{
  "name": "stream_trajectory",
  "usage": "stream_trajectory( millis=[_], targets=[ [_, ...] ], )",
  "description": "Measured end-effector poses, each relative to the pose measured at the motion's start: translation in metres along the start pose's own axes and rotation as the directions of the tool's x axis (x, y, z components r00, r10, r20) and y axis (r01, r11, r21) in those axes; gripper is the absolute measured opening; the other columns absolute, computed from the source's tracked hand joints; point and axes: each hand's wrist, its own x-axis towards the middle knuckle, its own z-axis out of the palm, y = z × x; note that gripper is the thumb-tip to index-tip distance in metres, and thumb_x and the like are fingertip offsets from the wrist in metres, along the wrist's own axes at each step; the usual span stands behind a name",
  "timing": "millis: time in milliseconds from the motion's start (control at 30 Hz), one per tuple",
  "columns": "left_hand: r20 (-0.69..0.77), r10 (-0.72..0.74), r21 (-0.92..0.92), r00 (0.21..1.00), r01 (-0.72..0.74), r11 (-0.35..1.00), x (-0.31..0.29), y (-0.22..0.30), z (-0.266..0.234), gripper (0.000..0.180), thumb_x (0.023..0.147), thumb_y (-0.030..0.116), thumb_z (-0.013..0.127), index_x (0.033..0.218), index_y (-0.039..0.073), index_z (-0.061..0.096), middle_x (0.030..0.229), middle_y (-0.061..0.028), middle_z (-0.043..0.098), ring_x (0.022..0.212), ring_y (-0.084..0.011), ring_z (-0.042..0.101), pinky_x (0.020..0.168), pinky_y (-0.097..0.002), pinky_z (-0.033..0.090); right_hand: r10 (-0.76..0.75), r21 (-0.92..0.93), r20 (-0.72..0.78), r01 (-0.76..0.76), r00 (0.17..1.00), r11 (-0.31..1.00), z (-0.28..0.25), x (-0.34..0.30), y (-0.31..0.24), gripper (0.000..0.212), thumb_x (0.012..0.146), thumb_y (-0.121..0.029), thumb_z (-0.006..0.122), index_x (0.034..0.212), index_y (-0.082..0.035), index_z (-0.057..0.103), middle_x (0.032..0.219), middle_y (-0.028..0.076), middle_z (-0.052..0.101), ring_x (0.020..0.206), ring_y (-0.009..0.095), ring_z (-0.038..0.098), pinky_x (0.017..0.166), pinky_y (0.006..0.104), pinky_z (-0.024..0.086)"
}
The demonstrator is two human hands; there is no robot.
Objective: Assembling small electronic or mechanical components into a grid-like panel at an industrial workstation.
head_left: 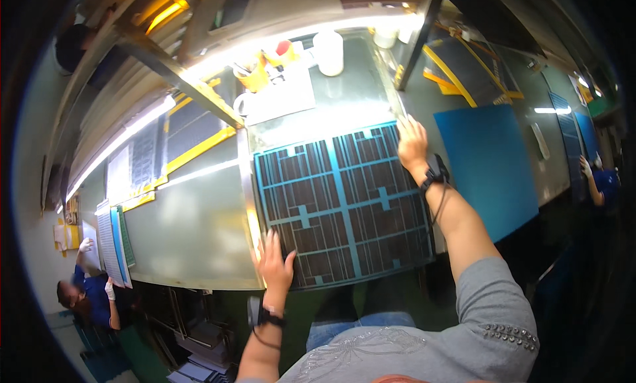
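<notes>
Lying flat: dark panel [371, 222] crossed by blue bands [344, 217]; left hand [275, 265], right hand [413, 144] at edges, each grip unclenched.

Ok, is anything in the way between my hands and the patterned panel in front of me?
Nothing visible. Your left hand is at the left edge of the patterned panel, and your right hand is at its upper right corner.

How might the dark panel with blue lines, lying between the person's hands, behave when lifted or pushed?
The patterned panel is probably fairly stiff, as it shows no folds or ripples. It looks thin, so it may be light for its size. Lying broad and flat, it would likely slide rather than roll.
</notes>
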Motion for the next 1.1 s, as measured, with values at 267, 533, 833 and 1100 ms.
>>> stream_trajectory(
  millis=[267, 533, 833, 1100],
  targets=[
    [-0.189, 0.062, 0.099, 0.980, -0.044, 0.994, 0.236, -0.027, 0.059, 0.068, 0.095, 0.049, 0.056, 0.145, 0.004, 0.048, 0.154, -0.0094, 0.043, 0.145, -0.0353, 0.031, 0.115, -0.0627, 0.020, 0.069, -0.048, 0.147, -0.062, 0.987, 0.997, -0.010, -0.003, -0.005, 0.042, 0.096, -0.026, 0.054, 0.130, -0.003, 0.060, 0.140, 0.010, 0.055, 0.136, 0.032, 0.043, 0.114, 0.0513, 0.029],
    [-0.113, -0.094, 0.134, 0.989, 0.109, 0.985, 0.237, -0.023, 0.069, 0.070, 0.100, 0.052, 0.044, 0.154, 0.010, 0.033, 0.164, -0.0057, 0.026, 0.152, -0.0278, 0.021, 0.119, -0.0615, 0.014, 0.121, -0.051, 0.313, -0.111, 0.942, 0.993, -0.053, -0.033, -0.015, 0.063, 0.098, -0.040, 0.053, 0.147, -0.002, 0.042, 0.158, 0.013, 0.036, 0.146, 0.039, 0.028, 0.118, 0.0588, 0.019],
    [-0.071, -0.094, 0.219, 0.993, 0.107, 0.970, 0.237, -0.025, 0.067, 0.075, 0.101, 0.056, 0.040, 0.155, 0.004, 0.029, 0.163, -0.0120, 0.026, 0.152, -0.0328, 0.018, 0.117, -0.0635, 0.015, 0.254, -0.080, 0.614, -0.261, 0.747, 0.962, -0.275, -0.243, -0.095, 0.064, 0.090, -0.029, 0.066, 0.144, -0.001, 0.045, 0.158, 0.013, 0.033, 0.147, 0.038, 0.025, 0.118, 0.0576, 0.018],
    [0.125, 0.019, -0.004, 0.992, -0.019, 1.000, -0.030, -0.015, 0.014, 0.075, 0.095, 0.036, 0.058, 0.151, -0.004, 0.030, 0.161, -0.0206, 0.026, 0.150, -0.0398, 0.020, 0.118, -0.0591, 0.015, 0.648, 0.278, 0.759, -0.933, 0.067, -0.229, -0.255, -0.290, -0.067, 0.030, 0.095, -0.035, 0.067, 0.101, -0.006, 0.066, 0.091, 0.006, 0.069, 0.088, 0.020, 0.065, 0.079, 0.0357, 0.051]
  ],
)
